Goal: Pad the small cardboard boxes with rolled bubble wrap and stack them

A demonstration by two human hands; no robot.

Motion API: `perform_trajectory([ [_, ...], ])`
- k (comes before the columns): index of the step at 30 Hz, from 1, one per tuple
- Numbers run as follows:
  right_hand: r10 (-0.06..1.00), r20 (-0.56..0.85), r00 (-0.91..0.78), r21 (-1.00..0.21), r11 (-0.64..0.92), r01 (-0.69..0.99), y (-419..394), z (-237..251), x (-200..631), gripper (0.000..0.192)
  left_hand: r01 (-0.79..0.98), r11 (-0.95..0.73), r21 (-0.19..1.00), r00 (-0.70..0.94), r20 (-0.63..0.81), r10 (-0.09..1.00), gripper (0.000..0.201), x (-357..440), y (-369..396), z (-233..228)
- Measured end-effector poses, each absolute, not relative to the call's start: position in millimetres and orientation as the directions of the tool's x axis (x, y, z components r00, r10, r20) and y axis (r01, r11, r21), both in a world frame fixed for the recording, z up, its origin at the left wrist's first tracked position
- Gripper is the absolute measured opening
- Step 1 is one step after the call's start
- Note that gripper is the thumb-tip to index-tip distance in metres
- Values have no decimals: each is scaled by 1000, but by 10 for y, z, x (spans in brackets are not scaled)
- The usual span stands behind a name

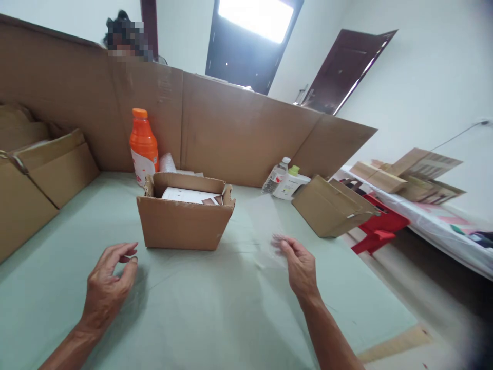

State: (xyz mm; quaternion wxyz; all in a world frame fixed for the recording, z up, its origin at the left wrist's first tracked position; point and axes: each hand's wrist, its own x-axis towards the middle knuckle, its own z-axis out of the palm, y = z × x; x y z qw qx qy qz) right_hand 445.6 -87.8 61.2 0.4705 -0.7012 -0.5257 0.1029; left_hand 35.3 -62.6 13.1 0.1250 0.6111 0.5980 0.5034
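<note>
Pinched between the fingers of my right hand (302, 267) is a thin clear plastic bag or sheet (265, 218); its outline is faint and I cannot tell which. My left hand (110, 277) is held above the table with fingers curved and apart, and nothing in it. Between and beyond my hands stands an open brown cardboard box (185, 226), nearest to my left fingertips but not touching them. Inside the box a white item (188, 195) with a brown pattern at one end shows above the front wall.
An orange bottle (143, 141) stands behind the box. A clear bottle (275, 177), a white container (290, 185) and a tilted carton (327, 208) are at right. More cartons (54, 164) sit left. A cardboard wall (239, 133) borders the green-covered table (215, 318); a person's head shows beyond.
</note>
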Motion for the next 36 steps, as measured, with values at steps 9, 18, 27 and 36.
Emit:
perform_trajectory([
  [9,922,-190,337,-920,-48,-389,-1431,604,3417,39,472,-651,595,413,503,759,68,951,-1343,370],
  [18,961,-256,103,-957,-236,-171,-2079,261,3370,58,266,-532,804,493,360,792,14,1076,-1682,231],
  [27,879,469,-83,-609,390,691,-2530,354,3385,35,540,-236,808,466,-54,883,21,1226,-1512,254],
  [36,847,452,-279,-432,481,762,-2235,116,3162,28,469,-613,635,521,361,773,50,1028,-1626,174],
])
